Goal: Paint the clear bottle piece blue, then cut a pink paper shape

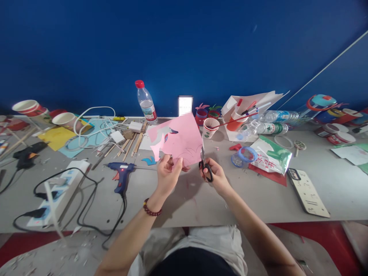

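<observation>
A sheet of pink paper (186, 138) is pinched by my left hand (168, 174), thumb in front. Pencil-like lines of a leafy or crown shape mark its lower right, and its left side is cut ragged. My right hand (215, 177) grips black-handled scissors (207, 168), whose blades point up at the sheet's right edge. Whether the blades are apart cannot be seen clearly. A small blue paper cutout (149, 160) lies on the table left of my left hand. Behind the sheet stands a paper cup (211, 128) with a red stick across it.
A blue glue gun (122, 172) and a white power strip (61, 191) with black cords lie at left. A water bottle (146, 103) stands behind. At right are a tape roll (248, 154), a phone (308, 191), plastic bottles (270, 127) and a red cup of pens (236, 122).
</observation>
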Demonstrator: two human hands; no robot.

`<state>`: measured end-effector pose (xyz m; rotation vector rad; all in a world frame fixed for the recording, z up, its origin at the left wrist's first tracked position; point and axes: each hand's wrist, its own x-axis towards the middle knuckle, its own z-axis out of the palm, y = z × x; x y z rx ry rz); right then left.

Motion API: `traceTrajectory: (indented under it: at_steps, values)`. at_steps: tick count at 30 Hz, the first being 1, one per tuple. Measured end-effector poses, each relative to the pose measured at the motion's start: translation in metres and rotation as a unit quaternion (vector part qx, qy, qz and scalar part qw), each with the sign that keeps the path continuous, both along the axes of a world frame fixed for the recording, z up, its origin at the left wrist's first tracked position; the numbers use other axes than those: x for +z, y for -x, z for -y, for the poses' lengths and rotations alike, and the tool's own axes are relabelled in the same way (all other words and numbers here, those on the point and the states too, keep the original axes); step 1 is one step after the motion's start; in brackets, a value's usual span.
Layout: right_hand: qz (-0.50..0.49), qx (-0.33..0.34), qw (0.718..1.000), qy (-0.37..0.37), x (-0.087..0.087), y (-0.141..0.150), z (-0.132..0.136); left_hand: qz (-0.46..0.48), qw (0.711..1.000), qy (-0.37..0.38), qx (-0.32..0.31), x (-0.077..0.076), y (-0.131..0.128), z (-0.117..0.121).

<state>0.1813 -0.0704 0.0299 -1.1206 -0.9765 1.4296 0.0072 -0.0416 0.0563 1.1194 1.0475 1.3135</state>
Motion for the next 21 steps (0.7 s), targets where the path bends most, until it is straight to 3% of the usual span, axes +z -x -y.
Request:
traceTrajectory:
  at_steps: [9, 14, 21]
  values:
    - [-0.01, 0.002, 1.0, 0.01, -0.009, -0.003, -0.001, 0.009, 0.998, -0.049, 0.026, 0.002, 0.004, -0.007]
    - [0.006, 0.003, 1.0, 0.007, -0.005, 0.0, 0.0, 0.024, 0.995, -0.044, 0.091, -0.003, 0.01, -0.014]
    - [0.026, 0.027, 0.999, 0.005, 0.0, 0.001, 0.0, -0.016, 0.994, -0.048, 0.095, -0.001, 0.025, -0.023]
